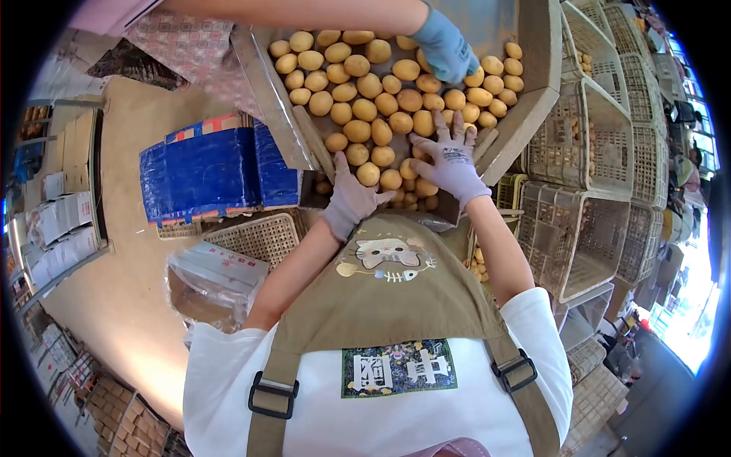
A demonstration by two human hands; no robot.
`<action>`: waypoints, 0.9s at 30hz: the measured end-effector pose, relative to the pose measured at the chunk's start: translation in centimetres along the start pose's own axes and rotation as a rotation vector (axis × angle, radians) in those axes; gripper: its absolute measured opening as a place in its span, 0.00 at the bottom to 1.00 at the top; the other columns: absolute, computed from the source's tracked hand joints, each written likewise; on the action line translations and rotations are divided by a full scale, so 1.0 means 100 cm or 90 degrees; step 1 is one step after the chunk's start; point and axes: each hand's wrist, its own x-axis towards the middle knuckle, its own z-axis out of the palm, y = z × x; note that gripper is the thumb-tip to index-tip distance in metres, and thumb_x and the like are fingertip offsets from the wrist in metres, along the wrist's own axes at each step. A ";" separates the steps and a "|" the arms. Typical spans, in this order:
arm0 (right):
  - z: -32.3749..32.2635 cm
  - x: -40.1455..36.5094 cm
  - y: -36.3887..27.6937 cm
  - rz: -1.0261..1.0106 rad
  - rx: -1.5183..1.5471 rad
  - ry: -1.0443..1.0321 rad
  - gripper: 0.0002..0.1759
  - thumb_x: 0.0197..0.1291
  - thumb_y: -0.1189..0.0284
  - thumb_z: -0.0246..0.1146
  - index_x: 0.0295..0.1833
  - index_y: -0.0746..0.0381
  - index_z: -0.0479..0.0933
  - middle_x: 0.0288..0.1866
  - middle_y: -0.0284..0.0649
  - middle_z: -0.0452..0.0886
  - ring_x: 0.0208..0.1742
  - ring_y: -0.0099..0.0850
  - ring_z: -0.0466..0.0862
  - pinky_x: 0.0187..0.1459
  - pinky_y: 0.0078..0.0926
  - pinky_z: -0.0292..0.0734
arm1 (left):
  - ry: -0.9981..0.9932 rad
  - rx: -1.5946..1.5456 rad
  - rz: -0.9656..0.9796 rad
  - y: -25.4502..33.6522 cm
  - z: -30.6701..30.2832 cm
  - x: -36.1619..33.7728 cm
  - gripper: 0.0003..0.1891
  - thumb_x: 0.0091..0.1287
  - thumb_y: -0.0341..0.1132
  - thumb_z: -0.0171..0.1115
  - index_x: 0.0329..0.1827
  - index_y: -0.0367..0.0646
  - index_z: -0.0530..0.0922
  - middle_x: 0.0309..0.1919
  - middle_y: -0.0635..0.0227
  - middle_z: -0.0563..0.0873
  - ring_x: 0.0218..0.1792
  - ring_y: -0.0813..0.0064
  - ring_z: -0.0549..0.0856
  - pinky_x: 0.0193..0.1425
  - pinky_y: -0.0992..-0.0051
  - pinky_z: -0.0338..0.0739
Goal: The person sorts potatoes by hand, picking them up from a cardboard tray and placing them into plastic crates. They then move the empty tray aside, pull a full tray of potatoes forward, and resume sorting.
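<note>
Many small yellow-brown round potatoes (368, 85), as they look, lie in a wooden sorting tray (512, 141) that narrows towards me. My left hand (352, 196), in a pale grey glove, is at the left of the tray's mouth, fingers apart, beside the nearest potatoes. My right hand (451, 158), gloved alike, rests spread over potatoes at the right of the mouth. Below the mouth, between my hands, more potatoes lie in a box (445, 214), partly hidden by my apron. Another person's blue-gloved hand (445, 49) reaches onto the potatoes from the upper left; its fingertips are partly hidden.
Stacked plastic crates (560, 145) stand close on the right, some with potatoes inside. To the left are a blue-covered box (202, 171), a beige plastic basket (259, 238) and a carton in clear plastic (217, 274). Shelves with boxes (65, 221) line the far left.
</note>
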 end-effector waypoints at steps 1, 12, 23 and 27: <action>0.002 -0.001 0.001 -0.004 0.001 0.006 0.29 0.57 0.47 0.68 0.66 0.38 0.82 0.87 0.49 0.49 0.85 0.64 0.39 0.78 0.68 0.26 | -0.009 0.002 0.004 -0.001 -0.003 0.002 0.42 0.73 0.75 0.34 0.84 0.62 0.53 0.82 0.71 0.61 0.82 0.56 0.58 0.79 0.32 0.45; 0.005 0.009 -0.021 -0.096 0.091 0.239 0.24 0.58 0.56 0.67 0.62 0.45 0.82 0.75 0.49 0.71 0.79 0.56 0.62 0.76 0.62 0.46 | 0.008 0.080 -0.004 -0.003 0.000 0.002 0.33 0.78 0.64 0.39 0.81 0.61 0.60 0.79 0.71 0.66 0.79 0.59 0.62 0.78 0.32 0.48; 0.000 0.027 -0.005 0.058 0.026 0.153 0.37 0.59 0.45 0.66 0.74 0.38 0.72 0.83 0.58 0.57 0.84 0.63 0.48 0.76 0.71 0.41 | 0.012 -0.009 0.025 -0.002 -0.015 0.010 0.39 0.72 0.69 0.51 0.80 0.59 0.60 0.79 0.69 0.62 0.80 0.57 0.58 0.77 0.34 0.56; -0.009 0.001 0.006 -0.062 -0.009 0.052 0.32 0.57 0.48 0.70 0.68 0.38 0.79 0.82 0.50 0.62 0.85 0.59 0.49 0.77 0.68 0.46 | -0.042 -0.033 -0.002 0.001 -0.006 0.011 0.47 0.67 0.79 0.41 0.83 0.60 0.55 0.81 0.68 0.60 0.81 0.52 0.56 0.74 0.31 0.60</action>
